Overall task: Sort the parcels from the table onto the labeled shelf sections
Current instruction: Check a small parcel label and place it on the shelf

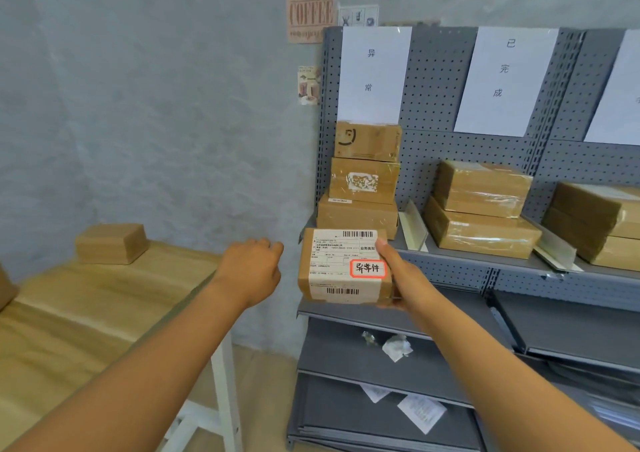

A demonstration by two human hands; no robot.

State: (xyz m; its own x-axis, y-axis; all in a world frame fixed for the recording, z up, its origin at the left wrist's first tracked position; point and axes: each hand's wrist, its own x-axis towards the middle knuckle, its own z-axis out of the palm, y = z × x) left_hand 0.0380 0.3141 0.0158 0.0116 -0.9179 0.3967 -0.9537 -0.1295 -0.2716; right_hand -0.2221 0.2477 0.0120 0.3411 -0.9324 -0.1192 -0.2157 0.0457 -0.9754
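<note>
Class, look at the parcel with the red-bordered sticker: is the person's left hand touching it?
Apart. The head view shows grey wall between the left hand and the parcel; only the right hand grips it.

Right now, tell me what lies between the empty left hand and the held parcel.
Nothing: in the head view, only bare wall shows between the left hand and the parcel that the right hand holds.

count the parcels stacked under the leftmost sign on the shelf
3, one pile on the shelf: bottom parcel, middle parcel, top parcel. Any behind the pile would be hidden.
</note>
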